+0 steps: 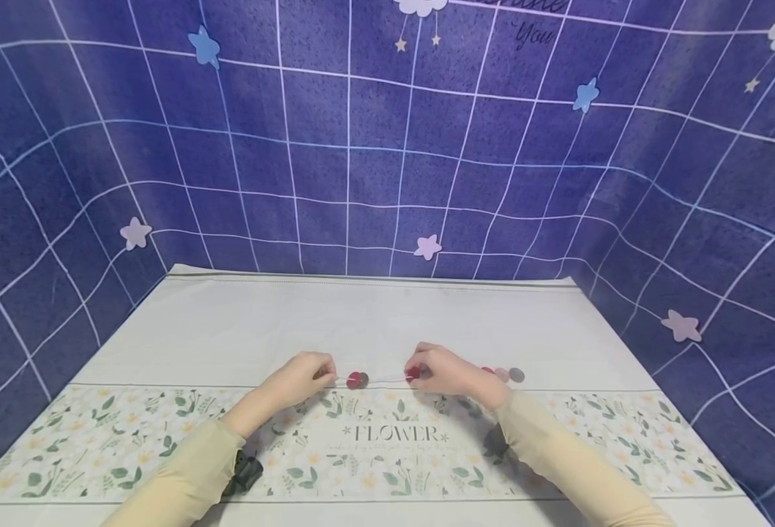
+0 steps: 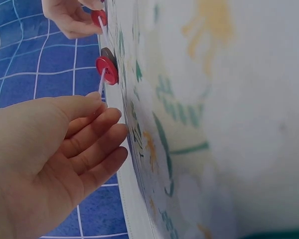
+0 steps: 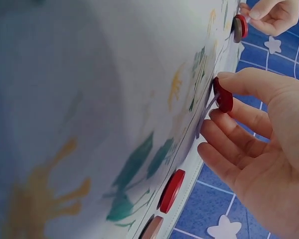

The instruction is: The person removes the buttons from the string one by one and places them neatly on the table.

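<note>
My left hand pinches a thin pale cord between thumb and forefinger, the other fingers loosely bent. Just beyond those fingertips, a red button hangs on the cord against a dark brown button. The cord runs on to the right, towards my right hand. Between its thumb and forefinger, the right hand grips another red button by the edge. A length of cord shows at that button's face and trails down past the fingers; the fingertips partly cover the button.
Right of my right hand lie a red button, a pink button and a dark grey button. They rest on a white tablecloth with a printed floral band. A blue grid-patterned curtain stands behind and at both sides.
</note>
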Action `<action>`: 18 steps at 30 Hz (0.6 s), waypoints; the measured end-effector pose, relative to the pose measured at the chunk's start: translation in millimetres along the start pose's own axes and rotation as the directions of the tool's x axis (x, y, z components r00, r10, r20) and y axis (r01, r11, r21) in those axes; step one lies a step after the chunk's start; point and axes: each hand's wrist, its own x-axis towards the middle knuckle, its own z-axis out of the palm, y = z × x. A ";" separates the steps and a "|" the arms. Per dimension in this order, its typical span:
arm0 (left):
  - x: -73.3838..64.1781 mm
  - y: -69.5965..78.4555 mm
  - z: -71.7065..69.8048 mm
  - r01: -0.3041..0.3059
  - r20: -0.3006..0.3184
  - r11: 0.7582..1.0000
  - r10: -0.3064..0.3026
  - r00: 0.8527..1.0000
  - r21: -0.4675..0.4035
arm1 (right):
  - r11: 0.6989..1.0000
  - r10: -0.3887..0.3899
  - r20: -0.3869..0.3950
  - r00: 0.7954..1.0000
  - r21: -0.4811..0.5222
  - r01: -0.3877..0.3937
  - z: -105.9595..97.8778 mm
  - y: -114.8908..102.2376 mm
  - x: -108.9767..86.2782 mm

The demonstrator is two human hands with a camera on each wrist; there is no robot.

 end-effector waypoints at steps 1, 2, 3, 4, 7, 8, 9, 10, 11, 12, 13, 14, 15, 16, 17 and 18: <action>0.1 -0.4 0.1 -0.002 0.000 1.000 0.002 1.000 0.000 | 1.000 0.005 0.002 1.000 -0.001 -0.005 -0.5 -0.2 -0.3; 0.2 -0.9 0.1 -0.005 -0.001 1.000 0.005 1.000 0.002 | 1.000 0.009 0.003 1.000 0.000 -0.009 -0.9 -0.3 -0.4; 0.3 -1.3 0.0 -0.006 -0.002 1.000 0.006 1.000 0.002 | 1.000 0.011 0.005 1.000 -0.001 -0.011 -1.1 -0.4 -0.5; 0.4 -1.6 0.0 -0.007 -0.002 1.000 0.007 1.000 0.002 | 1.000 0.012 0.006 1.000 0.000 -0.012 -1.5 -0.7 -0.6; 0.7 -1.9 -0.7 -0.014 -0.005 1.000 0.014 1.000 0.000 | 1.000 0.010 0.008 1.000 -0.007 -0.010 -2.6 -1.8 -1.0; 0.8 -1.8 -0.9 -0.017 -0.006 1.000 0.017 1.000 0.001 | 1.000 0.010 0.008 1.000 -0.009 -0.010 -3.2 -2.3 -1.3; 0.8 -1.7 -1.1 -0.021 -0.007 1.000 0.021 1.000 0.000 | 1.000 0.011 0.008 1.000 -0.011 -0.011 -3.8 -3.0 -1.8; 0.8 -1.7 -1.3 -0.026 -0.008 1.000 0.026 1.000 0.002 | 1.000 0.011 0.008 1.000 -0.009 -0.011 -4.6 -3.8 -2.4; 0.8 -1.7 -1.5 -0.032 -0.009 0.999 0.032 0.999 0.002 | 1.000 0.011 0.008 1.000 -0.012 -0.011 -4.9 -3.8 -2.9; 0.7 -1.8 -1.6 -0.038 -0.010 0.999 0.038 0.999 0.004 | 1.000 0.013 0.009 1.000 -0.008 -0.013 -5.5 -4.4 -3.5; 0.7 -2.0 -1.7 -0.043 -0.011 0.999 0.043 0.999 0.004 | 1.000 0.015 0.011 1.000 -0.007 -0.015 -6.0 -4.5 -4.0; 0.6 -2.2 -1.7 -0.045 -0.011 0.999 0.045 0.999 0.007 | 1.000 0.014 0.012 1.000 -0.007 -0.014 -6.4 -4.8 -4.5; 0.5 -2.5 -1.6 -0.047 -0.012 0.999 0.047 0.999 0.007 | 1.000 0.012 0.012 1.000 -0.006 -0.012 -6.6 -5.0 -5.0; 0.3 -2.4 -1.5 -0.045 -0.011 0.999 0.045 0.999 0.008 | 1.000 0.010 0.014 1.000 -0.003 -0.010 -6.8 -4.9 -5.3; 0.1 -2.5 -1.4 -0.043 -0.012 0.999 0.043 0.999 0.008 | 1.000 0.010 0.015 1.000 -0.001 -0.010 -6.7 -4.6 -5.7; -0.1 -2.7 -1.1 -0.040 -0.012 0.999 0.041 0.999 0.008 | 1.000 0.010 0.017 1.000 0.002 -0.010 -6.8 -4.7 -6.1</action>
